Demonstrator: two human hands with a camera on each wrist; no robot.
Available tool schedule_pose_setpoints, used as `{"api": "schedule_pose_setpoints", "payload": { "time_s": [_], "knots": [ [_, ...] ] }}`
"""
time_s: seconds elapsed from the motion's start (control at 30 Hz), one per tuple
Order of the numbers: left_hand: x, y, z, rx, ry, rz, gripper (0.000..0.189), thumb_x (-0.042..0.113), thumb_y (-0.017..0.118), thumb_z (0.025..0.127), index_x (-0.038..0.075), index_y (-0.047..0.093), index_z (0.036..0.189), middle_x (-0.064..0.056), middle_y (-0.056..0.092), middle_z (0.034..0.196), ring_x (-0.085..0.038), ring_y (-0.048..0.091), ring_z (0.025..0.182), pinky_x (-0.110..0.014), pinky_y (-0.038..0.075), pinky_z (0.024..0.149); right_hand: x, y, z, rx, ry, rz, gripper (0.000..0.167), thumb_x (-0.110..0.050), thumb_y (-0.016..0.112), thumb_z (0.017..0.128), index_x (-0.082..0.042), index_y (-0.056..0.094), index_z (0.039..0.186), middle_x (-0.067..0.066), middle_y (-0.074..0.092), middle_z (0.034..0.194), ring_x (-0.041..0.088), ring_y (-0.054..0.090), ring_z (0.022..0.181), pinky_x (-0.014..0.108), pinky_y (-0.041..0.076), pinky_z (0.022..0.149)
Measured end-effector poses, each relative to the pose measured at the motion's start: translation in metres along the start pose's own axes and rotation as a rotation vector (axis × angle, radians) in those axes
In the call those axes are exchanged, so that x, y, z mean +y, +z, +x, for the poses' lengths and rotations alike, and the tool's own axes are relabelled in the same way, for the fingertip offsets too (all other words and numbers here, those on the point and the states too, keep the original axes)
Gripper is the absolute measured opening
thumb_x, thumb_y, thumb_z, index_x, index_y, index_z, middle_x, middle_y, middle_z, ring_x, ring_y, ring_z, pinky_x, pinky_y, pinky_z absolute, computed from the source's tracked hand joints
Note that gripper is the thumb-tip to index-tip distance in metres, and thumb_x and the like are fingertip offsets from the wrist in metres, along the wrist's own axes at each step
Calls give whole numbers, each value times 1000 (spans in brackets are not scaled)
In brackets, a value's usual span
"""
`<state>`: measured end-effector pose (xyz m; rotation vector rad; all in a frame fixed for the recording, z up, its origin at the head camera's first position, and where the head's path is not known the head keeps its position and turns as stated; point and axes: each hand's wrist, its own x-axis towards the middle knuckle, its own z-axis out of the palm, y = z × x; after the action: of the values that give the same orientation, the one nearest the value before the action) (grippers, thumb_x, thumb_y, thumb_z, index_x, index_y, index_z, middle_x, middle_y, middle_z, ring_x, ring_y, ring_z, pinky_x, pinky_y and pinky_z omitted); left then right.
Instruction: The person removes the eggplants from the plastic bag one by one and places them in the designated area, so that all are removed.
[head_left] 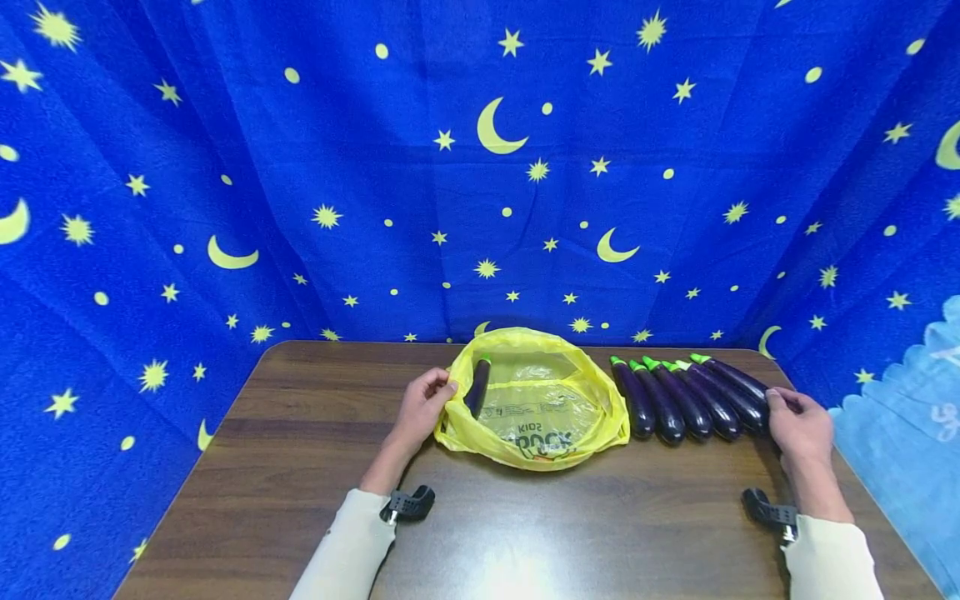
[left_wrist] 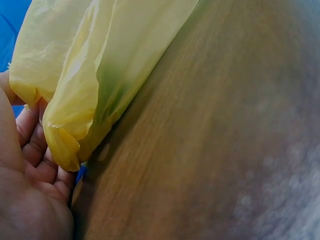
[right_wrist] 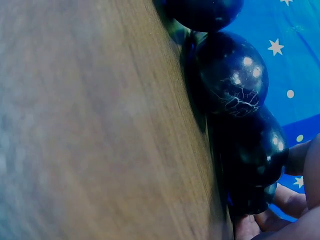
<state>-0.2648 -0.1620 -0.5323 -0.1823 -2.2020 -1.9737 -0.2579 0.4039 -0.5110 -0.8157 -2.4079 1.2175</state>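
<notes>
My left hand (head_left: 420,412) pinches the left rim of a yellow plastic bag (head_left: 459,435), whose mouth gapes upward on the table. Inside, a dark purple eggplant (head_left: 477,392) with a green cap leans along the left wall. The left wrist view shows the bag's edge (left_wrist: 75,75) gathered between thumb and fingers. To the bag's right, several eggplants (head_left: 671,417) lie side by side, green ends toward the back. My right hand (head_left: 802,429) grips the blunt end of the rightmost eggplant (head_left: 731,377). In the right wrist view, its fingers (right_wrist: 290,200) curl beneath that end.
A brown wooden table (head_left: 600,525) carries everything. Behind it hangs a blue curtain (head_left: 420,183) with yellow moons and stars, close to the table's back edge. Light blue fabric (head_left: 907,450) hangs along the right side. A black wrist mount (head_left: 408,504) sits at each forearm.
</notes>
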Motion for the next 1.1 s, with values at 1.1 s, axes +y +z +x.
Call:
{"api": "schedule_pose_setpoints", "payload": {
  "time_s": [1.1],
  "knots": [
    [6, 0, -2, -2, -17, 14, 10, -5, 63, 98, -12, 67, 103, -13, 66, 92, -9, 57, 76, -21, 48, 69, -1, -1, 1, -41, 38, 6, 56, -39, 53, 106, 3, 60, 143, 21, 63, 128, 2, 50, 87, 18, 40, 73]
  ]
}}
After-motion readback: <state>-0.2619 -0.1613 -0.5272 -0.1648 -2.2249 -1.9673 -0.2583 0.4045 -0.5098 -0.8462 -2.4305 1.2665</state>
